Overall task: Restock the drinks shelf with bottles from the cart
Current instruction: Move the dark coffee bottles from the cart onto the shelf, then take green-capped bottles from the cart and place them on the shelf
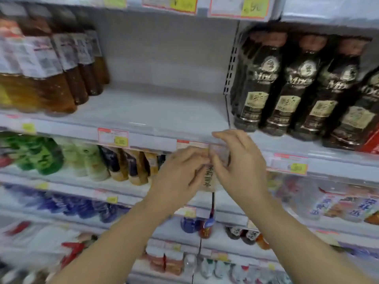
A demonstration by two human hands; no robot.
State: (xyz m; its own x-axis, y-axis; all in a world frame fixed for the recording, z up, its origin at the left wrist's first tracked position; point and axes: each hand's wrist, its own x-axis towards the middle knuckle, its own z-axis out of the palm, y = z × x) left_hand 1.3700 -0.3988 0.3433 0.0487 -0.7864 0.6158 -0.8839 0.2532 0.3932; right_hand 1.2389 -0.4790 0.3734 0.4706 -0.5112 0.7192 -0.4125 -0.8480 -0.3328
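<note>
A: Well, where's the bottle (211, 177) right now?

B: Centre of the frame, just under the front lip of the shelf (155, 107) it seems meant for. It's blurred, so I only make out a pale tan label with dark vertical lettering and a clear upper part. The cart isn't in view.

A: And the hands?

B: The left hand (180, 171) has its fingers curled onto the label side. The right hand (240, 160) wraps the clear top from the other side, its forefinger crossing in front of the price rail (155, 138). Both are holding the bottle; neither is spread wide.

A: So what could go wrong?

B: I'd judge the lip is the main trouble. The bottle sits below it, so too shallow a lift would knock it against the rail or pop a price tag (113, 138) loose.

A: And once it's up there?

B: The gap has amber bottles (61, 78) at upper left and dark bottles (287, 85) at upper right. A wide swing could tip a neighbour, and a grip this near the top leaves the base free to sway
</note>
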